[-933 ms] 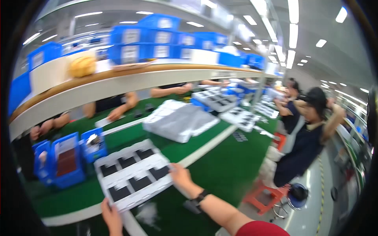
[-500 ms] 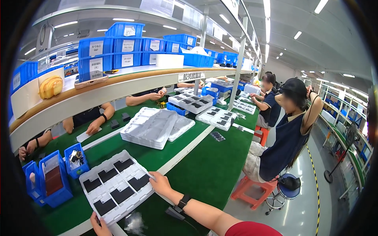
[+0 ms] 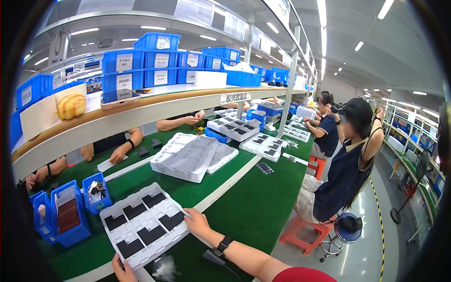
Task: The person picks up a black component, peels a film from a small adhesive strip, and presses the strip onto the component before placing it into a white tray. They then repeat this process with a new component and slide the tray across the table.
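A white plastic tray (image 3: pixel 142 223) lies tilted toward me at the near left of the green bench. Its compartments hold several flat black L-shaped pieces (image 3: pixel 151 235). My right hand (image 3: pixel 198 223) grips the tray's right edge, with the thumb over the rim and the other fingers partly hidden. At the near corner, my left hand (image 3: pixel 123 270) has its fingers round the edge; much of it falls outside the picture. Below the tray, a crumpled clear plastic bag (image 3: pixel 165 268) lies close to my left hand.
Blue bins (image 3: pixel 70 221) stand left of the tray. Beyond it are stacked white trays (image 3: pixel 181 162). A shelf (image 3: pixel 183 96) with blue boxes runs above the bench. Hands of people (image 3: pixel 120 152) work opposite. To the right, a person in a cap (image 3: pixel 345 164) sits, arms raised.
The whole view has shifted slightly, so the scene appears a little farther right and lower. Both my hands keep the same hold on the tray.
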Action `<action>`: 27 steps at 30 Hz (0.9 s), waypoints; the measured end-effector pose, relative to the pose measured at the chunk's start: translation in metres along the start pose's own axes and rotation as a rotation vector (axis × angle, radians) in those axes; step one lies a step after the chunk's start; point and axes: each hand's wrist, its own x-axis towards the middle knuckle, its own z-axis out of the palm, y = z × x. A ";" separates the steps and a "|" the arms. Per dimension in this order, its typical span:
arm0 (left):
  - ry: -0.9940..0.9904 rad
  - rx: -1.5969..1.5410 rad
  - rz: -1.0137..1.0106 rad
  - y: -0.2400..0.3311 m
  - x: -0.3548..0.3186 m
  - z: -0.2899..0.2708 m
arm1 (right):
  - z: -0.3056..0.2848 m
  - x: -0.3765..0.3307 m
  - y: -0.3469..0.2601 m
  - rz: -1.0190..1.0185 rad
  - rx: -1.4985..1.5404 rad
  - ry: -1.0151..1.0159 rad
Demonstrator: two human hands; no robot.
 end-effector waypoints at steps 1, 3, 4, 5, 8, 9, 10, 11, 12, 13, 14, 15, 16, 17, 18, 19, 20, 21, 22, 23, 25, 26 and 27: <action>-0.002 -0.007 0.002 0.003 0.000 -0.001 | -0.001 0.000 -0.002 0.006 0.000 -0.007; -0.005 -0.013 0.004 0.005 -0.001 -0.001 | -0.002 -0.001 -0.004 0.007 0.005 -0.007; -0.004 -0.009 0.007 0.006 -0.001 -0.001 | -0.002 -0.001 -0.004 0.008 0.010 -0.005; -0.003 -0.004 0.009 0.006 -0.001 -0.001 | -0.002 -0.001 -0.002 0.009 0.010 -0.004; 0.009 -0.001 0.038 0.000 0.000 0.001 | -0.001 0.000 0.000 -0.012 0.006 -0.013; 0.009 -0.001 0.038 0.000 0.000 0.001 | -0.002 0.000 -0.002 -0.015 0.006 -0.002; 0.009 -0.015 0.030 0.001 0.000 0.001 | -0.002 0.000 -0.003 -0.017 0.006 0.009; 0.009 -0.029 0.022 0.001 0.000 0.002 | -0.001 0.000 -0.002 -0.017 0.006 0.009; 0.009 -0.029 0.022 0.003 0.000 0.002 | -0.001 0.000 -0.002 -0.016 0.011 0.012; 0.000 -0.033 0.004 0.006 0.000 0.001 | -0.001 0.000 -0.001 -0.015 0.017 0.015; -0.008 -0.036 -0.014 0.007 0.000 0.001 | -0.001 0.000 -0.001 -0.015 0.017 0.015; -0.007 -0.036 -0.014 0.005 0.000 0.001 | -0.002 0.000 -0.001 0.002 0.016 -0.006; -0.003 -0.021 0.010 0.000 0.000 0.001 | -0.002 0.000 -0.001 0.018 0.016 -0.028; 0.001 -0.005 0.034 -0.002 0.000 0.001 | -0.002 0.001 0.000 0.017 0.016 -0.029; 0.001 -0.006 0.034 0.000 0.000 0.001 | -0.001 0.001 0.001 0.005 0.010 -0.023; 0.001 0.009 0.033 0.003 -0.001 0.000 | 0.000 0.001 0.003 -0.008 0.005 -0.017; 0.002 0.024 0.032 0.005 -0.001 0.000 | 0.000 0.000 0.003 -0.008 0.004 -0.016; 0.002 0.024 0.033 0.005 -0.001 0.000 | 0.000 0.000 0.003 -0.011 0.001 -0.014; -0.001 0.008 0.026 0.004 -0.001 0.000 | 0.000 0.000 0.003 -0.014 -0.002 -0.011; -0.004 -0.008 0.019 0.003 -0.001 0.000 | 0.000 0.000 0.003 -0.014 -0.001 -0.011; -0.005 -0.024 0.012 -0.002 0.000 0.001 | 0.001 0.001 0.003 0.002 0.000 -0.022; -0.006 -0.040 0.004 -0.004 0.000 0.002 | 0.000 0.001 0.003 0.002 0.001 -0.022; -0.006 -0.040 0.004 -0.004 0.000 0.002 | 0.000 0.001 0.002 0.005 0.011 -0.023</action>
